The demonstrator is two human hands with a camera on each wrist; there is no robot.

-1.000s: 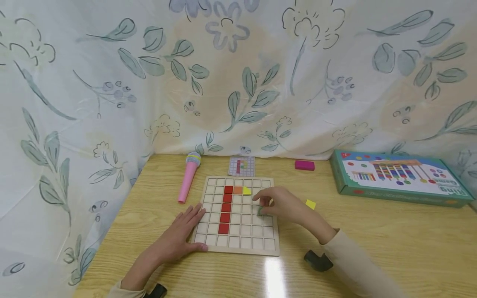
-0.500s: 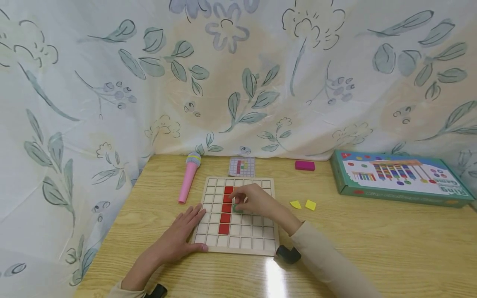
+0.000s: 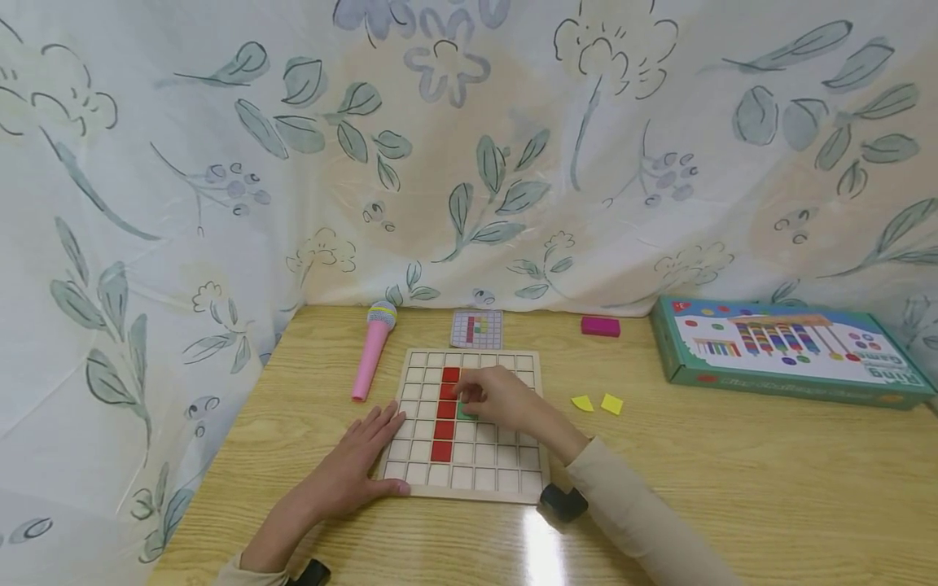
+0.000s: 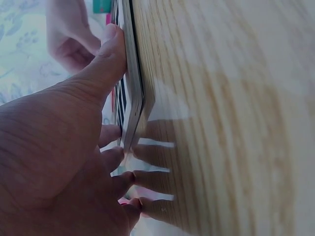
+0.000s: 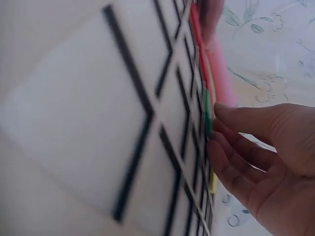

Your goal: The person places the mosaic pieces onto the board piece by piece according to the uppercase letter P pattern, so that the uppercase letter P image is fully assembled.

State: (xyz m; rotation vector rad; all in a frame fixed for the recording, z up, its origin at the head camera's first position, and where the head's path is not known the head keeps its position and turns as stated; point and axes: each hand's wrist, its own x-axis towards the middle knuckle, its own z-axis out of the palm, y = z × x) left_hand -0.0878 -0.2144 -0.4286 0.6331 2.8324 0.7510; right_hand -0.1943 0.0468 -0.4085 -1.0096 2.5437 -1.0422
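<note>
A wooden grid board lies on the table, with a column of red square tiles in its cells. Right of the middle red tile, a green square tile lies flat in a cell. My right hand is just over that green tile, thumb and fingertips apart and close to its surface; contact is hard to tell. The hand hides cells behind it. My left hand rests spread along the board's left edge, its thumb at the near edge.
A yellow quarter-round piece and a yellow square tile lie right of the board. Behind it are a pattern card and a magenta block. A pink toy microphone lies left; a game box stands far right.
My right hand has carried the green tile leftward across the board to the cell beside the red column, then loosened around it. My left hand has stayed put.
</note>
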